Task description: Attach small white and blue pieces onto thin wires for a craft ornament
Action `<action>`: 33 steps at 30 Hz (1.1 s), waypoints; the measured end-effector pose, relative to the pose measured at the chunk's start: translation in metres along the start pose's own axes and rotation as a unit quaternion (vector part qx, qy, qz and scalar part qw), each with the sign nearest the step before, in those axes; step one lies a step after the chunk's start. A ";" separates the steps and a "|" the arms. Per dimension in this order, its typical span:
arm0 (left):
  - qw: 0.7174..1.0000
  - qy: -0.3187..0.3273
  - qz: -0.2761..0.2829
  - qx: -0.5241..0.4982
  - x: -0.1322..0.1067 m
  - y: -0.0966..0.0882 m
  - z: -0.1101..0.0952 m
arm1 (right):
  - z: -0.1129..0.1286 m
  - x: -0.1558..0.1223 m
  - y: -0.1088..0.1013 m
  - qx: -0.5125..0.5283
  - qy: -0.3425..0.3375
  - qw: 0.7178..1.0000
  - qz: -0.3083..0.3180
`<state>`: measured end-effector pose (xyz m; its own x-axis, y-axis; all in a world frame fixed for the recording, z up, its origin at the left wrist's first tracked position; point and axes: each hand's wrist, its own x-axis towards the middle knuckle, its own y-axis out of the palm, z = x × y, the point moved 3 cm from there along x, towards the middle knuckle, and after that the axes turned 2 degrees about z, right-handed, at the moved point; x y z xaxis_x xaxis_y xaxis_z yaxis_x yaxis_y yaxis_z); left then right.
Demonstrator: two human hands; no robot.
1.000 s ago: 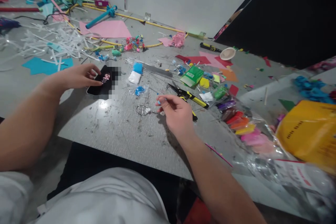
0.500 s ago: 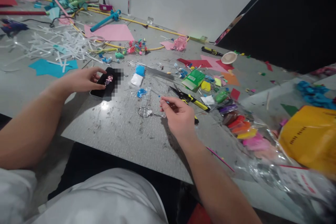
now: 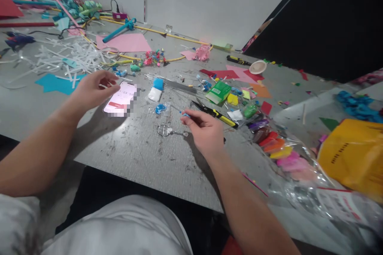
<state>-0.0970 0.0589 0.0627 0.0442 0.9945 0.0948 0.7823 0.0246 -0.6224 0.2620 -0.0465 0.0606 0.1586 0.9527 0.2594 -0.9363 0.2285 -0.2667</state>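
Note:
My left hand (image 3: 95, 89) is just left of a smartphone (image 3: 122, 97), its thumb and fingers apart and holding nothing. The phone lies flat with a bright pinkish screen showing digits, partly covered by blurred blocks. Between thumb and forefinger, my right hand (image 3: 206, 129) pinches a thin wire (image 3: 176, 108) with a small bit of blue clay at the fingertips. Below it lies a small racket-shaped wire piece (image 3: 163, 130) with a whitish lump at its neck. A blob of blue clay (image 3: 160, 108) sits on clear film, near a blue-and-white clay packet (image 3: 155, 92).
Black-and-yellow pliers (image 3: 215, 113) lie beyond my right hand. A green packet (image 3: 218, 92) and bagged coloured clay (image 3: 273, 143) are to the right, beside a yellow pouch (image 3: 356, 155). White paper strips (image 3: 72, 55) and blue paper (image 3: 56, 83) spread at the left.
The phone screen has switched from dark to a bright display with digits. My left hand has lifted off the phone and drawn back slightly left. My right hand keeps its pinch.

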 end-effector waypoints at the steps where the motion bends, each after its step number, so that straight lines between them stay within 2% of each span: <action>1: 0.999 0.017 0.008 -0.029 -0.007 0.008 -0.009 | 0.002 -0.001 0.001 -0.015 -0.007 1.000 0.008; 3: 0.992 0.055 0.098 -0.056 -0.026 0.033 -0.029 | 0.011 -0.007 0.004 -0.069 -0.045 0.996 0.030; 5: 0.968 0.127 0.208 -0.054 -0.050 0.063 -0.051 | 0.022 -0.015 0.009 -0.126 -0.112 0.985 0.045; 7: 0.941 0.172 0.283 -0.076 -0.072 0.091 -0.067 | 0.031 -0.024 0.015 -0.168 -0.178 0.966 0.083; 9: 0.913 0.195 0.348 -0.088 -0.087 0.113 -0.073 | 0.035 -0.033 0.021 -0.191 -0.236 0.945 0.121; 12: 0.895 0.205 0.376 -0.127 -0.091 0.130 -0.068 | 0.034 -0.039 0.026 -0.239 -0.276 0.920 0.144; 16: 0.882 0.195 0.382 -0.195 -0.085 0.134 -0.055 | 0.033 -0.039 0.026 -0.291 -0.295 0.902 0.124; 22: 0.857 0.115 0.407 -0.294 -0.081 0.139 -0.038 | 0.043 -0.042 0.027 -0.332 -0.370 0.856 0.142; 26: 0.853 0.105 0.428 -0.280 -0.079 0.141 -0.032 | 0.050 -0.044 0.027 -0.365 -0.425 0.810 0.172; 28: 0.860 0.127 0.422 -0.256 -0.074 0.135 -0.031 | 0.050 -0.042 0.027 -0.376 -0.413 0.809 0.184; 30: 0.886 0.183 0.371 -0.208 -0.062 0.120 -0.033 | 0.047 -0.039 0.025 -0.372 -0.382 0.827 0.180; 31: 0.906 0.224 0.321 -0.159 -0.053 0.109 -0.034 | 0.046 -0.037 0.024 -0.365 -0.365 0.839 0.169; 33: 0.951 0.258 0.169 -0.005 -0.029 0.083 -0.034 | 0.042 -0.034 0.022 -0.349 -0.336 0.863 0.142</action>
<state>-0.0121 0.0283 0.0345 0.5917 0.7625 0.2616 0.6748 -0.2909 -0.6782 0.2229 -0.0821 0.0850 -0.4830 0.7119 0.5098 -0.4542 0.2941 -0.8410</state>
